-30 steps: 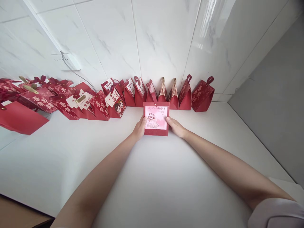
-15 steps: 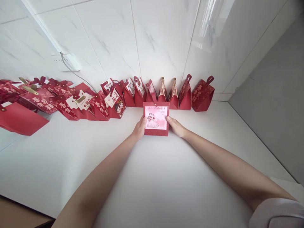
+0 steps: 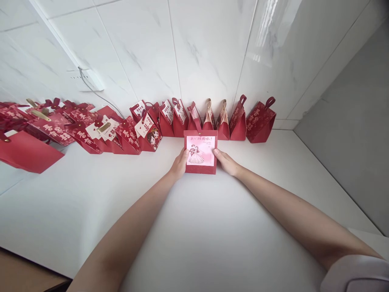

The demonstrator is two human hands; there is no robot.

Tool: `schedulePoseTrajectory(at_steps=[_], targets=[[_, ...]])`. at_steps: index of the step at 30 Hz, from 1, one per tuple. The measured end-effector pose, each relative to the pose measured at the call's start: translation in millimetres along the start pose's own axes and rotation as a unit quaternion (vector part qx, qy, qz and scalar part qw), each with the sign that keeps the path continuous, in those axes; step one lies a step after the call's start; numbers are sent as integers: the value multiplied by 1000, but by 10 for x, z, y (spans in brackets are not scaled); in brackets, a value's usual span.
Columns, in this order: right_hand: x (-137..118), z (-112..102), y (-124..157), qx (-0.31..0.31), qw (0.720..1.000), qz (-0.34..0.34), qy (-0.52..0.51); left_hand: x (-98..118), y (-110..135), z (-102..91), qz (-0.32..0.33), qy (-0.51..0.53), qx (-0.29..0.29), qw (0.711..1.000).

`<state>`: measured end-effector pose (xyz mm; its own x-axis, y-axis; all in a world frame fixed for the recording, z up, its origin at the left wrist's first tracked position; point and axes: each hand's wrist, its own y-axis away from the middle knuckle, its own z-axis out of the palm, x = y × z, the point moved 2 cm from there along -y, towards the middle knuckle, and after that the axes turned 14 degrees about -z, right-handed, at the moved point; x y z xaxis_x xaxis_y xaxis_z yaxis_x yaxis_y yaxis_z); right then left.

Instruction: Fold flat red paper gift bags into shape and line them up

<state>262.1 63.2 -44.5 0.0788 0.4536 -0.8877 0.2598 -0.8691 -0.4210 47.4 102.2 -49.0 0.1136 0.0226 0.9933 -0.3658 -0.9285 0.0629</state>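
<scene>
A red gift box (image 3: 201, 169) faces me in the middle of the view, its front bearing a pink card with a drawn couple and Chinese writing. My left hand (image 3: 180, 163) grips its left edge, thumb on the front. At the opposite edge my right hand (image 3: 225, 161) holds it the same way. The other fingers of both hands are mostly hidden behind or beside the box. Just behind it stands a red gift box with a pink side (image 3: 194, 114), partly covered by the held one.
Several red gift boxes (image 3: 238, 127) stand in a row along the marbled tile wall (image 3: 209, 52). More boxes (image 3: 51, 129) crowd together at the left. A wall socket (image 3: 88, 80) with a grey cable sits above them. The white table (image 3: 194, 235) ends at a grey panel (image 3: 352, 121) on the right.
The whole view has shifted very slightly. Both hands keep the same hold on the gift box, which stays in place before the row.
</scene>
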Motion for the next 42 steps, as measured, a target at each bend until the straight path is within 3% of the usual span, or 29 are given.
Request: schedulePoseTrajectory(at_steps=[15, 20, 26, 33, 42], targets=[[94, 7, -12, 12, 1000, 0, -20, 38, 19, 28, 9, 5, -13, 1000], [84, -1, -8, 4, 1000, 2, -18, 34, 31, 27, -23, 0, -10, 1000], [48, 1, -2, 9, 1000, -2, -5, -42, -15, 28, -64, 70, -23, 995], [22, -15, 2, -13, 1000, 0, 6, -34, -11, 15, -54, 62, -23, 996], [80, -2, -7, 5, 1000, -4, 3, -17, -5, 17, -51, 60, -18, 997]])
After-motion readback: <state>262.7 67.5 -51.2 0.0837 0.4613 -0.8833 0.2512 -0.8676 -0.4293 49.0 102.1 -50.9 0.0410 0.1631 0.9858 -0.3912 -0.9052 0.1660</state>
